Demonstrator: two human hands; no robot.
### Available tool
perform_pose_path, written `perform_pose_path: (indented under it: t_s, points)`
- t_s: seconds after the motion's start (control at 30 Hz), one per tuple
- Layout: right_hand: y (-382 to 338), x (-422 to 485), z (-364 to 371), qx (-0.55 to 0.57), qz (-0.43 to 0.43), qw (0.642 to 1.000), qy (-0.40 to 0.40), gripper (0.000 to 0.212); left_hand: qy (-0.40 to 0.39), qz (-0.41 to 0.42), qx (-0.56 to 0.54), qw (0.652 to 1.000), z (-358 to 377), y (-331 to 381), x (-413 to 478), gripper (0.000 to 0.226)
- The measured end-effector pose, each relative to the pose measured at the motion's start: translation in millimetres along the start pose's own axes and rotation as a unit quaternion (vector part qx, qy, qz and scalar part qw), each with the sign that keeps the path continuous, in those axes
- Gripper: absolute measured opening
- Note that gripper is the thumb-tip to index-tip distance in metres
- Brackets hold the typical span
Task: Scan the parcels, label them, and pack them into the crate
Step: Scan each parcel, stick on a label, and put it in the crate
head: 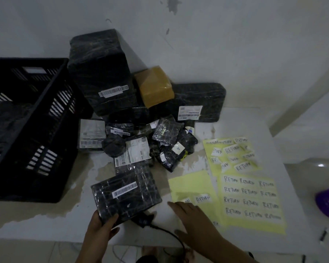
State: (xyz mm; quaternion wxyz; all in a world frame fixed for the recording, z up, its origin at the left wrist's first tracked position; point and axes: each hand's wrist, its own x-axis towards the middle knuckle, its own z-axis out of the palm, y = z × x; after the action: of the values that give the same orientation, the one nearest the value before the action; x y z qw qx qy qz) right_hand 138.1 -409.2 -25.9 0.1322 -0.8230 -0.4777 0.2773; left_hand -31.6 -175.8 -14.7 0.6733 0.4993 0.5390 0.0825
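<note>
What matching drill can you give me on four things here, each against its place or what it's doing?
Things:
1. crate
2. brown parcel
3. left hand
4. right hand

Places or states:
A. flat on a yellow label sheet
B. at the left of the table
C. gripping a black parcel
D. high on the pile, near the wall

Pairs: 1-B, 2-D, 3-C, 4-A
</note>
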Motion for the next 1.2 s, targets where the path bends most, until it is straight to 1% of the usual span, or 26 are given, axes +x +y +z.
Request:
perform_pose_path:
  t_s: [0.13,0.3,0.4,0.47,0.6,0.73,0.87,1.03,1.2]
  points:
    - [44.8,-26.8,-5.6,0.014,0.055,0.995,0.079,0.067,-0.005,-0.002,-0.003,1.0,19.7,-7.3,-9.9,0.033]
    - [82.2,-22.6,-9.7,0.052,0.107,0.987,0.111,0.059,-0.019,0.008,0.002,1.0,47.7,-9.9,-26.1,0.038]
    - [101.0,-12.7,-19.0,0.048,0.12,0.987,0.101,0.056,-0.03,0.011,0.005,0.999,68.7,-13.7,-40.8,0.037]
    - [108.9,-5.3,-22.6,0.021,0.119,0.989,0.086,0.056,-0.033,0.027,0.009,0.999,78.2,-10.6,-45.3,0.035]
    - [121.7,2.2,-16.7,-0.014,0.139,0.988,0.067,0.055,-0.021,0.033,0.013,0.999,82.1,-7.8,-50.7,0.034]
    - [126.6,4.6,-13.6,-0.043,0.126,0.988,0.072,0.047,-0.007,0.031,0.017,0.999,75.4,-13.5,-53.2,0.032]
    - [131.5,3.9,-9.8,-0.056,0.108,0.988,0.098,0.035,0.0,0.024,0.016,1.0,74.1,-20.0,-54.3,0.034]
    - [132.4,3.1,-9.7,-0.057,0.097,0.987,0.116,0.009,0.001,0.024,0.024,0.999,80.5,-19.2,-54.7,0.035]
    - [130.9,0.4,-13.7,-0.037,0.091,0.988,0.121,0.003,-0.006,0.027,0.022,0.999,89.3,-13.2,-54.1,0.038]
